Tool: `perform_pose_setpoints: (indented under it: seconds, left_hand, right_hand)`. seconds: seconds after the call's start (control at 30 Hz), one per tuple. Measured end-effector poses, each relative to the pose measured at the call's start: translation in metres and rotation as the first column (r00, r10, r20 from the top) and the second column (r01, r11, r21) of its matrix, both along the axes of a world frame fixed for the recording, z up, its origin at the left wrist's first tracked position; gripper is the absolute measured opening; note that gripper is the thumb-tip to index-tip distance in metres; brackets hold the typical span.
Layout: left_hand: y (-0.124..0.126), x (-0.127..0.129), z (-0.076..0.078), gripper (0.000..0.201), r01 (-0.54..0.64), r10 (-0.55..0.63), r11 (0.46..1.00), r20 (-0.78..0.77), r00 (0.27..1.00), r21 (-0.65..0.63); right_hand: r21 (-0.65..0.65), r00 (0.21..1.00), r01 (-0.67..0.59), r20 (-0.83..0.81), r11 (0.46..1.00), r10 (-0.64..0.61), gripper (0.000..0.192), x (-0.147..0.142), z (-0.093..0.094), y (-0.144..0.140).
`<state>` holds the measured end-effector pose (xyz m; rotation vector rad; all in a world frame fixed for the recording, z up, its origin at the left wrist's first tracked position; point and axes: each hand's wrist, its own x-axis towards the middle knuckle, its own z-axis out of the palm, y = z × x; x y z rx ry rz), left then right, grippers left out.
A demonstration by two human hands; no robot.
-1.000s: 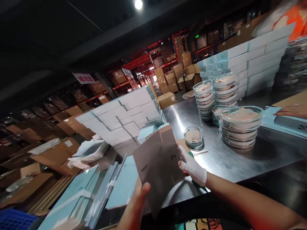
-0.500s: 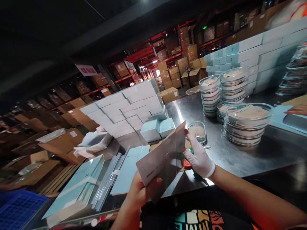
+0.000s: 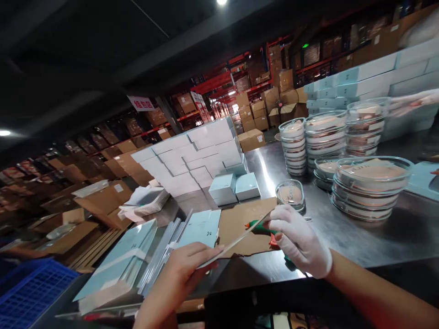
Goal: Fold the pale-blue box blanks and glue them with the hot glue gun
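Note:
A flat, pale printed card panel (image 3: 240,239) spans my two hands, turned almost edge-on. My bare left hand (image 3: 187,267) pinches its near left end. At the far right end, my right hand (image 3: 300,240), in a white glove with bare fingertips, grips the panel. Below and behind the panel, a green glue gun (image 3: 262,225) with an orange tip and red trigger lies on a brown cardboard sheet (image 3: 233,219), partly hidden by the glove. Just beyond the glove sits a glass dish (image 3: 290,193) with a card insert.
Flat light-blue cartons (image 3: 200,228) and clear plastic strips (image 3: 159,256) lie left. Two small blue boxes (image 3: 222,188) stand before a wall of white boxes (image 3: 202,146). Stacked glass dishes (image 3: 366,196) occupy the right; another person's hand (image 3: 416,101) reaches in there.
The panel has tipped from upright, face showing, to nearly edge-on and lower. Both hands turned with it, keeping hold. The view shifted, and another person's hand appeared above the dish stacks.

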<state>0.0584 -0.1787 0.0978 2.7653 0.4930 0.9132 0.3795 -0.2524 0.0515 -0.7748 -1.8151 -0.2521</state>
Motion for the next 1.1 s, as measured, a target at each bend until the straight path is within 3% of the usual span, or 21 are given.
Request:
perform_pose_setpoints:
  seconds: [0.2, 0.33, 0.5, 0.63, 0.73, 0.87, 0.93, 1.03, 1.1]
  left_hand:
    - [0.000, -0.005, -0.003, 0.029, 0.003, -0.004, 1.000, -0.059, 0.998, -0.005]
    - [0.002, -0.007, -0.010, 0.032, 0.023, -0.022, 1.000, -0.123, 0.992, 0.011]
    - [0.003, -0.008, -0.013, 0.035, -0.014, 0.030, 0.982, -0.085, 0.996, 0.186]
    - [0.002, -0.007, -0.010, 0.046, -0.032, 0.043, 0.956, -0.033, 0.999, 0.293]
    - [0.002, -0.006, -0.008, 0.040, 0.054, -0.039, 0.964, -0.064, 0.997, 0.259]
    - [0.002, -0.002, -0.009, 0.030, 0.122, -0.107, 0.976, -0.096, 0.990, 0.180]
    - [0.002, 0.000, -0.011, 0.037, 0.036, -0.030, 0.981, -0.038, 0.999, 0.193]
    - [0.006, 0.001, -0.015, 0.039, -0.189, 0.173, 0.965, 0.096, 0.980, 0.184]
    - [0.010, 0.000, -0.018, 0.035, -0.325, 0.308, 0.940, 0.150, 0.939, 0.105]
  right_hand:
    - [0.072, 0.994, 0.051, -0.095, 0.996, -0.044, 0.048, -0.005, -0.024, -0.004]
    - [0.051, 0.983, 0.063, -0.174, 0.997, -0.054, 0.045, -0.011, -0.032, -0.004]
    - [-0.013, 0.938, 0.125, -0.324, 0.992, -0.123, 0.034, -0.015, -0.035, -0.005]
    - [-0.091, 0.928, 0.124, -0.344, 0.988, -0.147, 0.028, -0.011, -0.033, -0.005]
    - [-0.089, 0.940, 0.098, -0.318, 0.991, -0.121, 0.028, -0.007, -0.026, -0.005]
    - [-0.099, 0.982, -0.096, -0.172, 0.990, 0.078, 0.031, -0.007, -0.018, -0.004]
    - [-0.058, 0.987, -0.063, -0.153, 0.996, 0.053, 0.026, -0.004, -0.016, -0.004]
    - [-0.011, 0.949, 0.128, -0.288, 0.992, -0.126, 0.018, 0.004, -0.014, -0.005]
    - [-0.043, 0.939, 0.127, -0.317, 0.991, -0.134, 0.018, 0.010, -0.012, -0.004]
